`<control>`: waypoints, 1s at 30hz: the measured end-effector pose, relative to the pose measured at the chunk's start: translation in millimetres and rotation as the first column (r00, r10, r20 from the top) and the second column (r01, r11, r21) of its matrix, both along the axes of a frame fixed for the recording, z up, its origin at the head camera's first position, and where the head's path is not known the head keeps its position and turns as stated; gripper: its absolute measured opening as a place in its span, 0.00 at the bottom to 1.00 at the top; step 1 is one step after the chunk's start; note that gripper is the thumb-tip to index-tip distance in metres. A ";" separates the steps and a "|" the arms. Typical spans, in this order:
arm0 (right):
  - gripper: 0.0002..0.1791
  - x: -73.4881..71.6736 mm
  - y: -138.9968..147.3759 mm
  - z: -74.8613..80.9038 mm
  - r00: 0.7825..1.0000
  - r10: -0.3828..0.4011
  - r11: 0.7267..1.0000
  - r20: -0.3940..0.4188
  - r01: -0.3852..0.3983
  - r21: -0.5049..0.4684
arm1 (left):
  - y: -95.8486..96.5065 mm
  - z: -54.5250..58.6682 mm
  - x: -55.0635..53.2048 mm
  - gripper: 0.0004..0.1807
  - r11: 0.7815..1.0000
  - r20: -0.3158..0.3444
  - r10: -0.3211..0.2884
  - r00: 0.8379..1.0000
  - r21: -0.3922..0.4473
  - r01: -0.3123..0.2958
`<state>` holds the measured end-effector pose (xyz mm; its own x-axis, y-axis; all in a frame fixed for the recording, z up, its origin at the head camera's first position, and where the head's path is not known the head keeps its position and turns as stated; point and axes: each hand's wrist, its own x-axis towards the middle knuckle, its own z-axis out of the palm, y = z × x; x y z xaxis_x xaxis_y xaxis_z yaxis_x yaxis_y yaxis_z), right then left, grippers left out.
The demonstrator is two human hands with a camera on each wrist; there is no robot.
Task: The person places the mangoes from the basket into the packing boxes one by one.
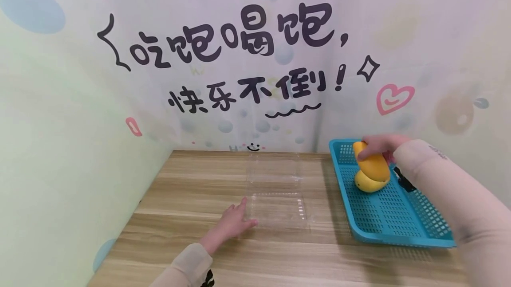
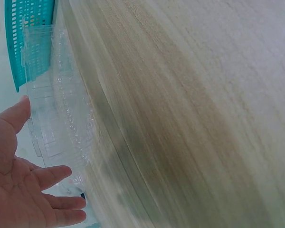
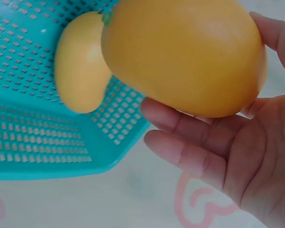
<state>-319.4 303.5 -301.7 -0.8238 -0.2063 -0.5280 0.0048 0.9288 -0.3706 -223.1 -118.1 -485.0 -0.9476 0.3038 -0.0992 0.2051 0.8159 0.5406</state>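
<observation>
Orange fruit [image 3: 185, 57] gripped in right fingers [image 3: 192, 156].

Orange mango [image 3: 185, 59] in hand [image 3: 244, 147] — perhaps against the yellow mango [image 3: 80, 66] in basket [image 3: 42, 135].

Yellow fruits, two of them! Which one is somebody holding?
The deeper orange-yellow fruit, gripped by the right hand. The paler yellow fruit lies in the blue basket, not held.

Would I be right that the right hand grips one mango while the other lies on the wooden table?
Not quite: the other mango lies inside the blue basket, as the head view shows; the right hand does grip one mango.
</observation>
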 end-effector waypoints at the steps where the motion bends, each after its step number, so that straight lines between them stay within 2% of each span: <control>1: 0.35 -0.9 -3.4 2.1 1.000 0.007 1.000 -0.003 -0.007 0.004 | 0.2 0.1 -0.1 0.46 1.000 -0.001 -0.001 1.000 0.000 0.001; 8: 0.33 -6.6 -30.4 12.9 0.998 0.043 0.997 -0.038 -0.041 0.059 | 1.3 0.9 -1.1 0.47 1.000 -0.011 -0.006 1.000 0.000 0.006; 15: 0.30 -10.7 -55.2 11.1 0.992 0.083 0.995 -0.095 -0.078 0.055 | 1.3 0.0 -1.9 0.47 1.000 0.001 0.004 1.000 0.003 -0.004; 20: 0.33 -13.5 -70.4 2.2 0.988 0.056 0.998 -0.146 -0.050 0.044 | 1.3 -0.8 -2.8 0.47 1.000 0.000 0.001 1.000 -0.006 -0.001; 25: 0.32 -14.4 -88.7 -11.7 0.984 0.017 1.000 -0.177 -0.015 0.011 | 1.5 -0.5 -2.2 0.47 1.000 -0.001 -0.005 1.000 -0.009 0.005; 30: 0.30 -12.5 -111.1 -30.5 0.987 -0.027 0.998 -0.159 0.018 -0.061 | 1.6 1.2 -0.4 0.47 1.000 0.002 0.006 1.000 -0.006 -0.006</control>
